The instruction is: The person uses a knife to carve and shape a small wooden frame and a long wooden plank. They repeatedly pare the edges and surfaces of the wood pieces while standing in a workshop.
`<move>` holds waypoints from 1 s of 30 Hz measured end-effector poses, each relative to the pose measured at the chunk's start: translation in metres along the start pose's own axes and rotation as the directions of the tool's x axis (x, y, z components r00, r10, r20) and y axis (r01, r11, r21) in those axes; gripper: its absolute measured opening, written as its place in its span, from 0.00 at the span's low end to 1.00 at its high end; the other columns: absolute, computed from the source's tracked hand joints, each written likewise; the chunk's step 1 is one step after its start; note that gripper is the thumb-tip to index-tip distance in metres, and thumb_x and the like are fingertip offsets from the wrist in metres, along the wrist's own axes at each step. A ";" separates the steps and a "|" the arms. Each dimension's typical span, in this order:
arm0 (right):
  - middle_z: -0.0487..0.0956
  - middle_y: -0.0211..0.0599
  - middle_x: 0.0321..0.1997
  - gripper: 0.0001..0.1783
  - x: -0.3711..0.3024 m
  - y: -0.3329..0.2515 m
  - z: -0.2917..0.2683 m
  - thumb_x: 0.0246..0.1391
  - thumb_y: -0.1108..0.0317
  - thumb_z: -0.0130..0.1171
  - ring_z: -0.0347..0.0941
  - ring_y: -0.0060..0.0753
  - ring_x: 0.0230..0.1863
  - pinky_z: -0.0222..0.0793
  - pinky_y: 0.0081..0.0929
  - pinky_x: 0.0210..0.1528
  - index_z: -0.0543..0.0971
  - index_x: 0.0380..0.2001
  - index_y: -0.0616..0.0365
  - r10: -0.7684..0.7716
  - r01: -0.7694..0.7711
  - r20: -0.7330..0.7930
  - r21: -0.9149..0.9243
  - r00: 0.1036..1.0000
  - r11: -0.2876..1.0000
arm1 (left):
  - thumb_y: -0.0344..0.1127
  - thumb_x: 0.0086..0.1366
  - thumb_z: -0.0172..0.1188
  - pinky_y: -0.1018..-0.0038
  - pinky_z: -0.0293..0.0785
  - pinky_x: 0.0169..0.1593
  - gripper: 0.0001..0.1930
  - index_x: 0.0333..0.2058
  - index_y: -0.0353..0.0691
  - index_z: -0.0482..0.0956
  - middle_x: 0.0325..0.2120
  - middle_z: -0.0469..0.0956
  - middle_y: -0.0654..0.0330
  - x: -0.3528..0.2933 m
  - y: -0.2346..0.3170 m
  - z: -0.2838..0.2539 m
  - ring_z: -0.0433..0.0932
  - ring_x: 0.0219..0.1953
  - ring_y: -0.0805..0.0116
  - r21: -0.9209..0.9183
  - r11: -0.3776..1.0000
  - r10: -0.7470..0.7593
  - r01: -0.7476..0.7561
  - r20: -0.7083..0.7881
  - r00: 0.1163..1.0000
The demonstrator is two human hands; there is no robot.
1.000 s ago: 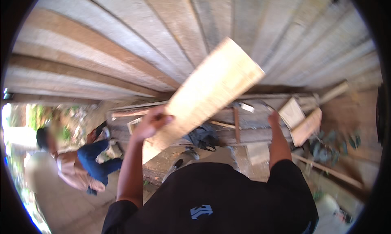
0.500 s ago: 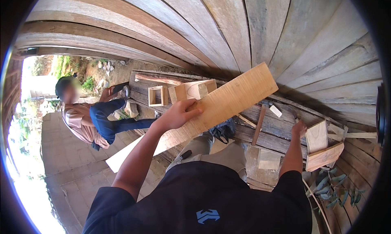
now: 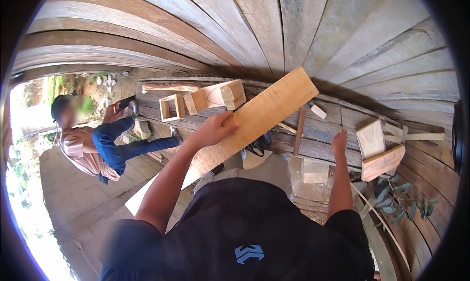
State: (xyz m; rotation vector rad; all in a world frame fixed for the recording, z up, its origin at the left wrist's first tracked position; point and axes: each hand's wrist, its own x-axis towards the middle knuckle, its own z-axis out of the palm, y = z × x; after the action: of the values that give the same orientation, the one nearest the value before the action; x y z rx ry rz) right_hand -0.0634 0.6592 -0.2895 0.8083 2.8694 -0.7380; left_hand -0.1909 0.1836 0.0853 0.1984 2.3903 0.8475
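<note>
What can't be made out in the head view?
Head view: part of the dark bundle, hidden by the board.
Head view: the kind of thin tool in the right hand, too small to tell.
Head view: any part of the left hand under the board, hidden by it.
Head view: the dark object at right, cut off by the rim.

Washed-out daylight glare, lower left.

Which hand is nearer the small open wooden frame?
Left. The left hand, gripping a board, is right of the frame; the right hand is much farther right.
</note>
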 end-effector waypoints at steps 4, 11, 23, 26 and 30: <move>0.77 0.50 0.29 0.15 -0.070 -0.090 -0.093 0.67 0.65 0.47 0.73 0.54 0.30 0.66 0.50 0.36 0.75 0.47 0.65 0.122 -0.092 -0.045 0.425 0.991 0.900 | 0.51 0.64 0.62 0.65 0.70 0.41 0.24 0.44 0.31 0.77 0.30 0.77 0.50 -0.007 -0.007 0.020 0.73 0.33 0.64 -0.037 0.997 -0.062 0.061 -0.035 0.997; 0.79 0.42 0.26 0.17 -0.143 -0.242 -0.254 0.67 0.59 0.55 0.77 0.38 0.25 0.70 0.35 0.30 0.75 0.50 0.60 -0.141 0.115 0.016 0.492 0.990 0.863 | 0.55 0.62 0.62 0.59 0.75 0.42 0.25 0.43 0.36 0.80 0.30 0.81 0.46 0.031 0.046 0.051 0.81 0.36 0.46 -0.027 0.999 -0.030 0.034 0.124 0.992; 0.84 0.51 0.33 0.12 -0.136 -0.267 -0.300 0.61 0.67 0.63 0.84 0.43 0.32 0.76 0.31 0.33 0.80 0.43 0.64 -0.214 0.255 -0.142 0.413 0.966 0.874 | 0.61 0.63 0.62 0.61 0.70 0.34 0.27 0.40 0.38 0.82 0.21 0.77 0.52 0.049 0.082 0.061 0.77 0.27 0.55 -0.006 0.988 0.155 -0.154 0.053 0.987; 0.84 0.50 0.32 0.12 -0.136 -0.269 -0.302 0.60 0.67 0.64 0.85 0.41 0.32 0.76 0.30 0.32 0.81 0.43 0.64 -0.214 0.257 -0.147 0.410 0.966 0.875 | 0.58 0.63 0.63 0.62 0.70 0.33 0.26 0.41 0.37 0.83 0.20 0.75 0.51 0.047 0.081 0.064 0.76 0.24 0.56 0.006 0.978 0.207 -0.207 -0.022 0.978; 0.84 0.50 0.32 0.13 -0.135 -0.268 -0.301 0.60 0.67 0.64 0.85 0.41 0.32 0.76 0.30 0.32 0.81 0.43 0.65 -0.221 0.258 -0.137 0.401 0.966 0.879 | 0.62 0.62 0.61 0.55 0.75 0.38 0.26 0.37 0.41 0.82 0.25 0.81 0.50 0.044 0.088 0.060 0.81 0.33 0.46 0.075 0.987 0.144 -0.145 0.017 0.989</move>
State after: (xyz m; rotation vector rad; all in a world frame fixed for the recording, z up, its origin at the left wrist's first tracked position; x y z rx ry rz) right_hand -0.0652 0.5360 0.1170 0.5243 2.9637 -1.4162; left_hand -0.1972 0.2987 0.0807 0.4102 2.4226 0.8180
